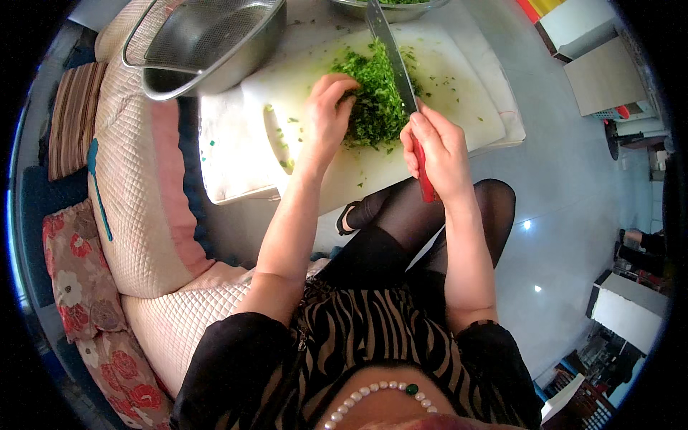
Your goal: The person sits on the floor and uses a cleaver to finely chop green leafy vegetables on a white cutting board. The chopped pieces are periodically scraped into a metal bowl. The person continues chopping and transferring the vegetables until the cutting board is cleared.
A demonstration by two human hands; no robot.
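Note:
A heap of finely chopped green leaves [371,97] lies on a white plastic cutting board [457,70]. In my right hand [438,142] is a long kitchen knife [398,67], gripped by its red handle. The blade stands along the right side of the heap and points away from me. My left hand [330,110] rests against the heap's left side with curled fingers; whether any leaves are pinched there is hidden. Loose bits of leaf are scattered across the board. A slot-shaped handle hole [278,137] shows near the board's left edge, with green scraps in it.
The board lies on a low white table [231,161]. At the table's far left stands a metal basin [231,59] with a wire mesh strainer [199,32] over it. A bowl of chopped greens [395,8] is at the far edge. A quilted sofa [134,215] runs along the left.

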